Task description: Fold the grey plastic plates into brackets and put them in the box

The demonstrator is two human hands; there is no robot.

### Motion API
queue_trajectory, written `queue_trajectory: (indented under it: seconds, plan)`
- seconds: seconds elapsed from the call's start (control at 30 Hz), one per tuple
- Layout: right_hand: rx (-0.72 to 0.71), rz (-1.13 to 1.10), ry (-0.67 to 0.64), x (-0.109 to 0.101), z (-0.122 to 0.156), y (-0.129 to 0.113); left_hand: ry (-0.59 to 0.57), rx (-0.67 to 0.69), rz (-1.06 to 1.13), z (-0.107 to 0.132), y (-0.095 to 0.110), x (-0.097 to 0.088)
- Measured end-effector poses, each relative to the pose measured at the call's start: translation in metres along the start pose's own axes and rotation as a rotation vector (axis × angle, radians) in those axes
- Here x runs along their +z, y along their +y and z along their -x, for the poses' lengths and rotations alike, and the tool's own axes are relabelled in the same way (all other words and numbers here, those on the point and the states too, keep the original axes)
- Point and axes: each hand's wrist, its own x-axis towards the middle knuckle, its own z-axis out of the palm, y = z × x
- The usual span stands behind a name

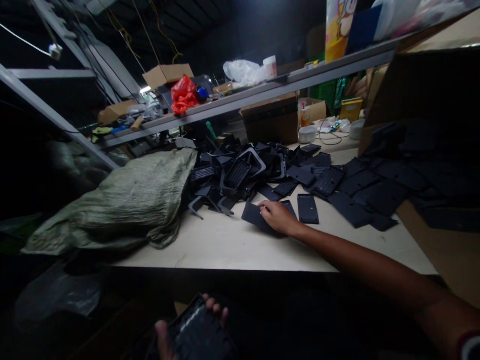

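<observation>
A long grey metal shelf (pixel 240 97) is running above the tabletop (pixel 225 250), with a cardboard box (pixel 168 75) and a red plastic bag (pixel 183 95) sitting by it. A dark ceiling (pixel 195 25) is stretching overhead, cables (pixel 161 30) hanging, and a green woven sack (pixel 112 205) is slumping at the tabletop's left.

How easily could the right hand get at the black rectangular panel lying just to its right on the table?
Probably easily: the right hand rests on another black panel, and the rectangular panel lies flat close beside it on the tabletop, with nothing tall between them.
</observation>
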Motion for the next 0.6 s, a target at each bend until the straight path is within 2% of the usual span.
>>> queue_trajectory:
  seconds: [0.07,0.17,0.27,0.37,0.43,0.53,0.6]
  plan:
    - [0.013,-0.042,-0.055,0.017,0.007,-0.008,0.019,-0.007,0.022,-0.013,-0.003,0.010]
    - [0.065,-0.030,-0.109,0.034,0.013,-0.016,-0.066,-0.035,0.038,-0.036,-0.007,0.031]
    - [0.069,0.024,-0.148,0.038,0.016,-0.024,-0.176,-0.065,0.120,-0.058,-0.010,0.045]
    - [0.034,0.079,-0.210,0.033,0.017,-0.031,-0.253,-0.034,0.208,-0.074,-0.012,0.051]
    - [0.016,0.109,-0.270,0.030,0.017,-0.033,-0.222,0.004,0.253,-0.080,-0.012,0.057]
    - [-0.011,0.141,-0.344,0.024,0.020,-0.031,-0.092,0.007,0.297,-0.082,-0.008,0.069]
    - [-0.014,0.050,-0.346,0.021,0.026,-0.033,-0.012,0.005,0.321,-0.081,-0.004,0.078]
